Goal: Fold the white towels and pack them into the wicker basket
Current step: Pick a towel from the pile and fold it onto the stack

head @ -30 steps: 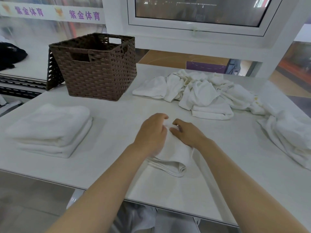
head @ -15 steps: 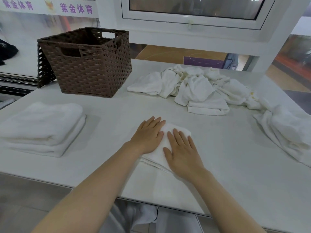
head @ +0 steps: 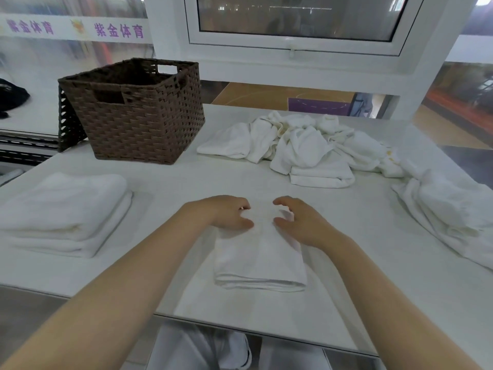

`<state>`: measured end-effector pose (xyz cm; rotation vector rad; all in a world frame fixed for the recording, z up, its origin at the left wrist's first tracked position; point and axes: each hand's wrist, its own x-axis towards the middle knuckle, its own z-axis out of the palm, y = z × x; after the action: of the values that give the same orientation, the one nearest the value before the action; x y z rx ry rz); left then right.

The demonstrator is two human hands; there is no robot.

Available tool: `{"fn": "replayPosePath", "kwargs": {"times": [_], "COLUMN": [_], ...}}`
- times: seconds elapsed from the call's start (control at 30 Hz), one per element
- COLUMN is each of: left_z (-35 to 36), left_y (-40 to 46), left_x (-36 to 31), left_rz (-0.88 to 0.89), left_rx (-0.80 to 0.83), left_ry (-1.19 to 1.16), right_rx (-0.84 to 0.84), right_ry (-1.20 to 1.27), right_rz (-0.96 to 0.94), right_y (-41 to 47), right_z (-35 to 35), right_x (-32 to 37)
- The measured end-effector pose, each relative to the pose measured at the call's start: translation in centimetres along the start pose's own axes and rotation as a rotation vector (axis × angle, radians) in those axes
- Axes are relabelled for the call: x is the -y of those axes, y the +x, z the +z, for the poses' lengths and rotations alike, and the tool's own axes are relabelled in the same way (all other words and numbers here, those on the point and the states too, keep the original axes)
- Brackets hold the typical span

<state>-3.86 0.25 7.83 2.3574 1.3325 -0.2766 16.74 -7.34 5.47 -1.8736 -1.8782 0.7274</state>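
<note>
gripping folded towel (head: 260, 252) far end: left hand (head: 226, 212), right hand (head: 298, 222) | banner (head: 74, 29) "紫金体育"

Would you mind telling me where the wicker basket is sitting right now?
In the head view, the wicker basket stands at the far left of the white table, behind the folded towel stack and left of the unfolded towel pile.

Head view: left hand (head: 226, 212) and right hand (head: 298, 222) each grip the far end of a folded white towel (head: 260, 260) on the worktop (head: 186, 182). Wicker basket (head: 138, 113) far left; unfolded towels (head: 301, 148) beyond.
</note>
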Motion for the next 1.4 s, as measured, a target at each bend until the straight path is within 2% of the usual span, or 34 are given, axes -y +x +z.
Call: {"fn": "replayPosePath", "kwargs": {"times": [0.1,0.37,0.5,0.57,0.7,0.83,1.1,1.27,1.4], "left_z": [-0.8,-1.2,-0.5,0.0,1.0,0.7,-4.3,-7.3,-6.8], "left_y": [-0.3,-1.2,-2.1,-2.7,-4.0,-5.1,-8.2,-9.4,-9.8], "left_x": [0.4,-1.3,-2.8,-3.3,-2.9,-2.5,-1.5,-1.2,-0.4], "left_rz": [0.011,0.03,0.04,0.073,0.125,0.197,0.333,0.406,0.433], "left_rx": [0.037,0.301,0.456,0.481,0.366,0.229,-0.094,-0.369,-0.44], "left_ry": [-0.074,0.092,0.126,0.11,-0.011,-0.014,0.014,0.288,0.299], "right_rx": [0.219,0.41,0.435,0.459,0.49,0.519,0.153,-0.082,-0.133], "right_ry": [-0.092,-0.105,-0.143,-0.147,-0.165,-0.107,-0.063,-0.208,-0.361], "right_rz": [0.057,0.121,0.085,0.066,0.031,-0.02,-0.281,-0.441,-0.458], "right_y": [0.9,-0.1,-1.0,-1.5,-2.4,-3.1,-3.3,-4.0,-3.9], "right_z": [-0.9,-1.5,-1.5,-1.4,-2.2,-3.7,-6.7,-8.3,-7.6], "right_x": [-0.1,1.0,1.2,1.4,1.9,2.9,5.8,8.3,9.6]}}
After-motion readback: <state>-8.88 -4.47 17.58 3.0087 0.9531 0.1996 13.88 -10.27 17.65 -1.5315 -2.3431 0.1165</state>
